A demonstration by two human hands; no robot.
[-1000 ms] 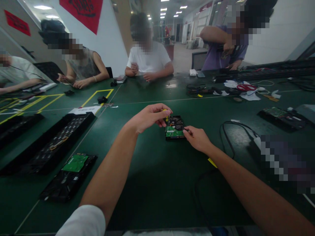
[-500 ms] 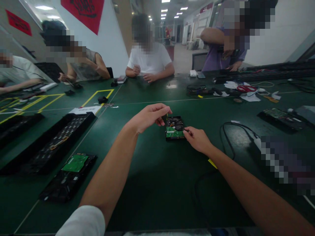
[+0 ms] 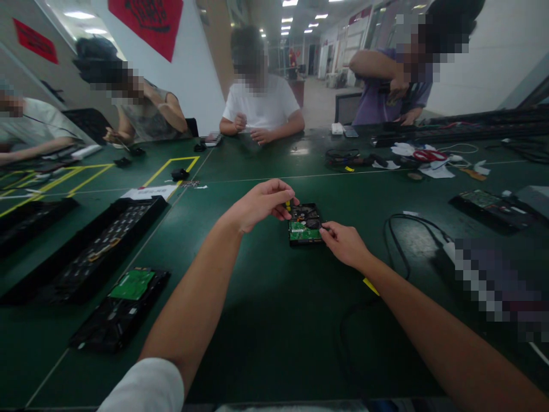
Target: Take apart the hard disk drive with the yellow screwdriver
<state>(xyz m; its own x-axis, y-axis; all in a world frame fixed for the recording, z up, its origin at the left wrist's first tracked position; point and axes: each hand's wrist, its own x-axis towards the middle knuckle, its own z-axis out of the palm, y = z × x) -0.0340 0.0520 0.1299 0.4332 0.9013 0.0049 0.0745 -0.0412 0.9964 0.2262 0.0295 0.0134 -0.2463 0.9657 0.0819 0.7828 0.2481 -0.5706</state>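
Note:
A hard drive [image 3: 305, 228] lies on the green table with its green circuit board facing up. My right hand [image 3: 343, 240] is closed on the drive's right edge, thumb and fingertips pinching it. Above the drive's upper left corner, my left hand [image 3: 272, 199] is bent at the wrist with its fingers closed around a small tool with a yellow part [image 3: 288, 205]. Most of that tool is hidden by the fingers, and its tip cannot be made out.
Another hard drive [image 3: 122, 306] and a long black tray [image 3: 92, 252] lie to the left. One more drive [image 3: 489, 207] is at the right, near a black cable [image 3: 397, 240]. Scraps and red-handled scissors [image 3: 430, 155] lie farther back. Several people sit across the table.
My left hand has turned slightly, and more of the yellow part shows below its fingers. The drive and my right hand stay practically in place.

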